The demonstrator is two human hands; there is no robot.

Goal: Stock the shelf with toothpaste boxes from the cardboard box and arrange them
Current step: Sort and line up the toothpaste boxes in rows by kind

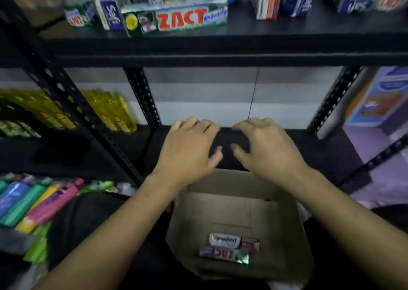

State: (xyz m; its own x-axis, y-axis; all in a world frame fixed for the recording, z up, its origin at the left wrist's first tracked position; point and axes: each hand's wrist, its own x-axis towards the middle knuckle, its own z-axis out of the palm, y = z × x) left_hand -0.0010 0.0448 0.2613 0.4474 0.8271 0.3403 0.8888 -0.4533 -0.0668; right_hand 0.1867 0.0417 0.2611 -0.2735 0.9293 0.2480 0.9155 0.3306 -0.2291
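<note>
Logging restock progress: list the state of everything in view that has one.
Carton: open, nearly empty.
White toothpaste box: flat on the carton floor.
Small Zact box: flat beside it.
Big ZACT box: on its long side on the top shelf, label forward.
Left hand: fingers loosely curled, holding nothing.
Right hand: the same.

One wide-angle view from the person's head, looked forward and down, faced the black shelf (220, 47) head-on at close range, its upper board ran across the far top, cardboard box (231, 210) lay nearest at bottom centre, edges bowed and blurred by the lens
</note>
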